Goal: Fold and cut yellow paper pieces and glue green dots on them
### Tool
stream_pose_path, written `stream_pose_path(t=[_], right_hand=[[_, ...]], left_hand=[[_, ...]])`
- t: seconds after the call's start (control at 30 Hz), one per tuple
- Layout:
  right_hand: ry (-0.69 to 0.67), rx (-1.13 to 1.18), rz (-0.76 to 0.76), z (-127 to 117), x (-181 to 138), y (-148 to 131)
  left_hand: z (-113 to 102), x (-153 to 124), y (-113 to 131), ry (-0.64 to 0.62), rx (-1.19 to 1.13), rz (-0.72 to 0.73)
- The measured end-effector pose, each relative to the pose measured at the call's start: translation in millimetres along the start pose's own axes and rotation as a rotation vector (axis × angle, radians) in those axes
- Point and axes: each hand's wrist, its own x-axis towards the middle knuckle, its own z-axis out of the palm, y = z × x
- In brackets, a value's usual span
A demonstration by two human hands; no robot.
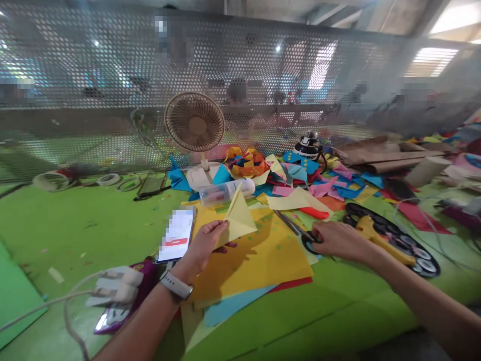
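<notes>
Between the thumb and fingers of my left hand is a folded pale yellow paper, its pointed tip turned up. My right hand is closed on the black handle of a pair of scissors. The blades point up and to the left, apart from the folded paper. Under both lies a stack of coloured sheets, with a yellow sheet on top and light blue and red edges showing below. Left of the stack, a lit phone rests close to my left wrist.
A small fan stands behind a clear plastic bottle. Coloured paper scraps pile up at the back. On the right, a yellow glue gun lies on a black tray. Plugs and cables sit front left; tape rolls lie behind.
</notes>
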Motion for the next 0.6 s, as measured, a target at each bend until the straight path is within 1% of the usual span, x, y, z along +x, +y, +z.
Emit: stream_pose_path(t=[0.1, 0.17, 0.23, 0.3, 0.37, 0.4, 0.47, 0.5, 0.57, 0.6], right_hand=[[-0.058, 0.024, 0.012, 3, 4, 7], [-0.082, 0.073, 0.023, 5, 7, 18], [-0.116, 0.204, 0.046, 5, 6, 34], [-0.175, 0.392, 0.067, 3, 2, 49], [-0.206, 0.573, 0.066, 0, -4, 57], [-0.214, 0.668, 0.052, -2, -6, 56], [-0.238, 0.844, 0.016, -5, -7, 45], [-0.251, 0.912, -0.001, -7, -6, 35], [-0.322, 0.987, -0.037, -8, -2, 10], [-0.365, 1.016, -0.081, -9, 1, -3]], left_hand=[[1, -2, 0, -0.031, 0.004, -0.004], [3, -4, 1, -0.044, -0.007, -0.001], [3, -6, 2, -0.056, -0.015, 0.007], [4, -8, 4, -0.071, -0.017, 0.016], [4, -10, 6, -0.08, -0.022, 0.025], [4, -11, 7, -0.081, -0.027, 0.026], [4, -12, 10, -0.076, -0.046, 0.023], [3, -13, 11, -0.072, -0.06, 0.021], [2, -14, 14, -0.068, -0.092, 0.029], [0, -14, 16, -0.065, -0.108, 0.042]])
